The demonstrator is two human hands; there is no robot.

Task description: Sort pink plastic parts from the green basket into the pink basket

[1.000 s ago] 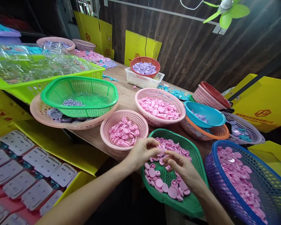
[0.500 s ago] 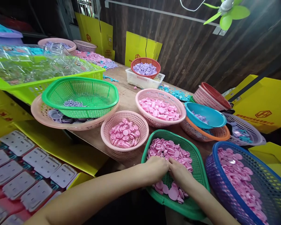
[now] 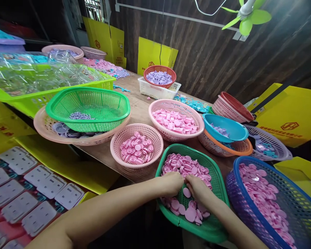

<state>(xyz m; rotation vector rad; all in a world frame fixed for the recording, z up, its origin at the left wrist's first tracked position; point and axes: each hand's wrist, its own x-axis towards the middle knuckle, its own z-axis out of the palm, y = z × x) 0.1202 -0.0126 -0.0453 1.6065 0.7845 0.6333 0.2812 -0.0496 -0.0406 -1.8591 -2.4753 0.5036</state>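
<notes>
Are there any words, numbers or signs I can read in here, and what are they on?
No word or number reads clearly.
Right yellow box: a red six-sided sign; the print by it is too blurred.
Back middle yellow box: red marks, too small to read.
Back left yellow box: red marks, too small.
Lower left yellow box: dark red marks, too blurred.
</notes>
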